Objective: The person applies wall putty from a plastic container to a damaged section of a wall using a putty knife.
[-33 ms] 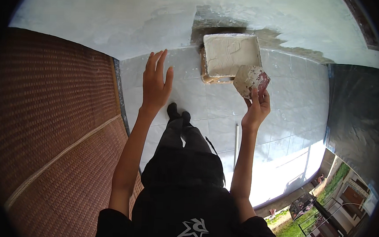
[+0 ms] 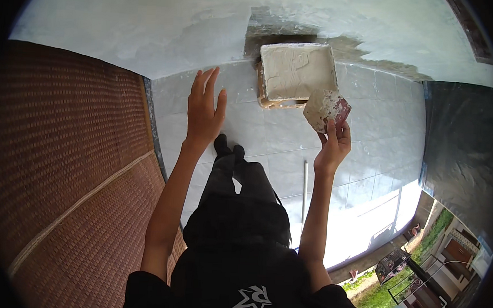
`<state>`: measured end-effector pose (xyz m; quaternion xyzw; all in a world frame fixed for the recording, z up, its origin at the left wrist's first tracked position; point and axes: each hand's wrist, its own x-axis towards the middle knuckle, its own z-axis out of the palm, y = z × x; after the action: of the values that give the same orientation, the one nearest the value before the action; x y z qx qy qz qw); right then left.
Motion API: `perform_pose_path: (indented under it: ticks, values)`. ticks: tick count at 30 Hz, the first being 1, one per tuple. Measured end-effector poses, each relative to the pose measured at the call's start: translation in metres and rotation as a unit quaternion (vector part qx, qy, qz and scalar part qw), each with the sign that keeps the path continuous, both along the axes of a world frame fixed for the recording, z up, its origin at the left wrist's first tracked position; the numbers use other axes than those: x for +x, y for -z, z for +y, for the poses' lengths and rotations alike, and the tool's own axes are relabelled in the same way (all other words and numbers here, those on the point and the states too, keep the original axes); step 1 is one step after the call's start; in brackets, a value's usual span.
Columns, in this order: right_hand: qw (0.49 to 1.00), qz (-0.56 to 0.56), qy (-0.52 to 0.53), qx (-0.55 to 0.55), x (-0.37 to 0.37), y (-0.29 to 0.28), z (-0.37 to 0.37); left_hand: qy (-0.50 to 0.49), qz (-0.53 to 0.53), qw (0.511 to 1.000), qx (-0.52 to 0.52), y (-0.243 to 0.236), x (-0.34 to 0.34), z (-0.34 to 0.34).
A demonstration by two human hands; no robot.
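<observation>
My right hand (image 2: pixel 334 147) grips a flat, many-sided scraper (image 2: pixel 324 110) between thumb and fingers. Pale dried plaster crusts its face, and a reddish patch shows along its right side. The scraper is held up in front of the lower right corner of a square tub (image 2: pixel 264 76), overlapping it in the view. Wet, cream-coloured plaster (image 2: pixel 298 72) with a ridged surface fills the tub. Left of the tub, my left hand (image 2: pixel 205 115) hangs in the air, fingers stretched and thumb apart, holding nothing.
Behind the tub rises a pale wall (image 2: pixel 169 25) with a bare grey patch (image 2: pixel 274 24). Woven matting (image 2: pixel 72 143) stands along the left. A white pipe (image 2: pixel 304 191) lies on the grey tiled floor (image 2: pixel 276 136). Dark sheeting (image 2: pixel 464 145) hangs at the right.
Both hands keep nearly the same pose. The view has shifted slightly, so the tub and pipe appear a little further left; the scraper sits marginally lower.
</observation>
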<state>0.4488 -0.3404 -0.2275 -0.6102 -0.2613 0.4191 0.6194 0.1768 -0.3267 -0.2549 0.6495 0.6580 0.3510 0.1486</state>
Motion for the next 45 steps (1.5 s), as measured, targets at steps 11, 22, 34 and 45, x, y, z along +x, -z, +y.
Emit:
perform_pose_path:
  ticks: [11, 22, 34, 45]
  values:
    - [0.991, -0.026, 0.001, -0.132, 0.097, 0.089, 0.012, 0.041, -0.038, 0.990, -0.130, 0.122, 0.101, -0.010]
    - [0.918, -0.319, -0.201, -0.124, 0.171, 0.239, 0.156, -0.048, -0.044, 0.973, -0.220, 0.221, 0.198, 0.007]
    - [0.848, -0.450, -0.277, -0.048, 0.171, 0.292, 0.218, -0.070, -0.045, 0.974, -0.212, 0.296, 0.209, 0.066]
    - [0.815, -0.497, -0.295, -0.047, 0.190, 0.291, 0.212, -0.090, -0.118, 0.957, -0.249, 0.320, 0.221, 0.074]
